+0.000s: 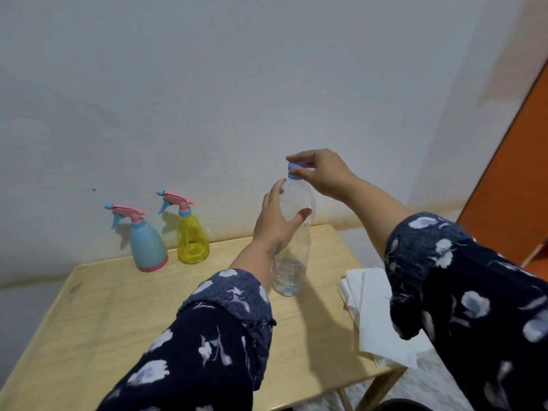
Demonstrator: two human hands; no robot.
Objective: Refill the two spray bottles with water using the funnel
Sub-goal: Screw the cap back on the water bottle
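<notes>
Late stage, by look. Left hand (274, 221) grips clear water bottle (292, 253), nearly empty, upright on surface (118, 307). Right hand (321, 173) pinches blue cap (296, 167). Blue spray bottle (147, 241) and yellow spray bottle (191, 232) stand capped by wall, fill unclear. Funnel unseen.

Home corner: wooden table (118, 307), plain wall (207, 84)

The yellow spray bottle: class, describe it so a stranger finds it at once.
On the wooden table, by the wall, stand two spray bottles. The yellow spray bottle is the see-through one, right of the opaque blue spray bottle.
</notes>
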